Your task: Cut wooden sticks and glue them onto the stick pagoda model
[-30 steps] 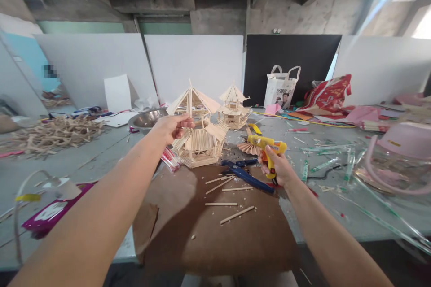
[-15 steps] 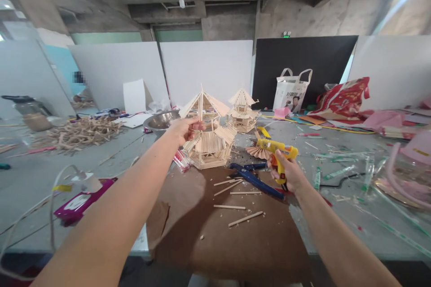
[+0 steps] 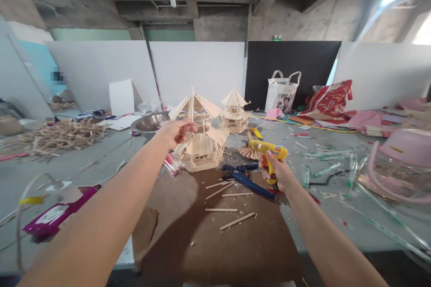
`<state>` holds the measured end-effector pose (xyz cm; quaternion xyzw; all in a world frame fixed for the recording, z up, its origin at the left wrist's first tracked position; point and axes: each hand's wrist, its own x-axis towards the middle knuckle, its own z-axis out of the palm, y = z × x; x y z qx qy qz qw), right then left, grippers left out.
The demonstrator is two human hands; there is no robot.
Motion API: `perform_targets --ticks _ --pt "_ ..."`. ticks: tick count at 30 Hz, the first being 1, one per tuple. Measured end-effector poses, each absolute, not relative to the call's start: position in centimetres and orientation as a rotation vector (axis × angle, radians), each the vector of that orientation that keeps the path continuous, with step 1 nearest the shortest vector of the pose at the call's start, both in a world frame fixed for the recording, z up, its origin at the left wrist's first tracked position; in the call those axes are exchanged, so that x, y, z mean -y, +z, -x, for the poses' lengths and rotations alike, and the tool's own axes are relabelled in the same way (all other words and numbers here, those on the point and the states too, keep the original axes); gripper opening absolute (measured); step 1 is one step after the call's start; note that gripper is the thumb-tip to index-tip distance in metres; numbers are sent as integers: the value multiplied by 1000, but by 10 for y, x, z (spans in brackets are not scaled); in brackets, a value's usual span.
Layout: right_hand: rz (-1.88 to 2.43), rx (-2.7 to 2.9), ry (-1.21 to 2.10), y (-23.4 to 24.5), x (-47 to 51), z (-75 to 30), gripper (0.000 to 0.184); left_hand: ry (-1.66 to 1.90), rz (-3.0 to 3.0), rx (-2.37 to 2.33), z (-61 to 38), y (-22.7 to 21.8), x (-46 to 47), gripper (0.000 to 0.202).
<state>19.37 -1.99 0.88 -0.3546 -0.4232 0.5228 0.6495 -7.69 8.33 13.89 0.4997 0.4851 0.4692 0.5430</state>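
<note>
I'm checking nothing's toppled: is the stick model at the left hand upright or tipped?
Upright: the stick model has its roof peak pointing up and its base at the bottom.

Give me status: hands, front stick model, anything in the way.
Left hand at front model, grip unclear. Right hand gripping glue gun. Model upright. Blue tool and loose sticks on the near side, possibly in the way.

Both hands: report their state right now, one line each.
Left hand: fingers pinched together at the nearer stick pavilion; exactly what they grip cannot be told.
Right hand: closed, holding the yellow glue gun.
</note>
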Motion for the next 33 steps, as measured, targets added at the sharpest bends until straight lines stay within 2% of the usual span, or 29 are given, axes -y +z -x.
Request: perform_targets --ticks 17,33 --pt "824 890 1153 7 17 -196 34 1176 -1168 -1132 76 137 -80 15" --pt "855 898 1168 7 21 -196 34 1256 -1299 -1061 71 126 -79 21"
